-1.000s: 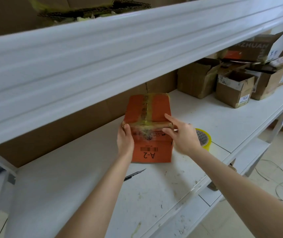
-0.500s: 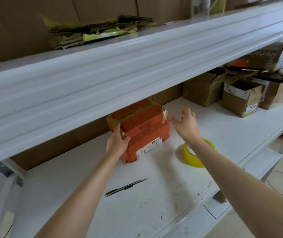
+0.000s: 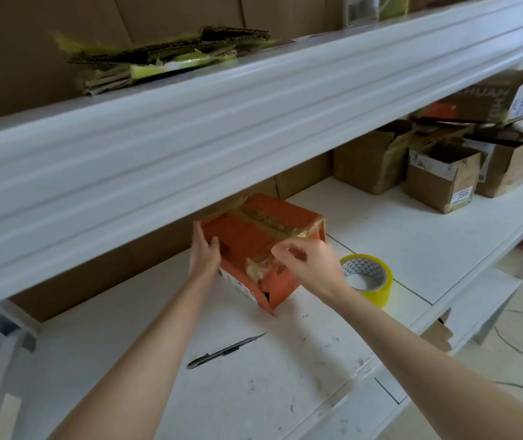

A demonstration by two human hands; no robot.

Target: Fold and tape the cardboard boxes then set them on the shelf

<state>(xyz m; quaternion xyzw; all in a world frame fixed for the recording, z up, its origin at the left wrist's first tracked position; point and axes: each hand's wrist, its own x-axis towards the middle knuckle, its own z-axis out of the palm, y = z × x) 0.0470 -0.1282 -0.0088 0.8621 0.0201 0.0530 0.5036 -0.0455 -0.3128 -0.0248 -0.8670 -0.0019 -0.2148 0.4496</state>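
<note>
An orange cardboard box [image 3: 253, 236] with yellowish tape along its top seam lies at an angle on the white lower shelf [image 3: 412, 236], partly under the upper shelf's beam. My left hand [image 3: 204, 252] grips its left corner, thumb on the near face. My right hand [image 3: 309, 265] is at the box's near top edge with fingers curled, thumb and forefinger pinching the tape strip [image 3: 285, 231] there. Crumpled tape sticks to the near face just below. A yellow tape roll [image 3: 369, 277] stands right of the box, partly behind my right wrist.
A utility knife [image 3: 225, 350] lies on the shelf in front of the box. Several brown cardboard boxes [image 3: 444, 179], some open, crowd the shelf's far right. Flattened cardboard [image 3: 165, 58] lies on the upper shelf [image 3: 253, 122], whose thick beam overhangs the box.
The box has been turned and set down at an angle on the shelf. My right hand, open in the air half a second ago, has come back onto its near top edge.
</note>
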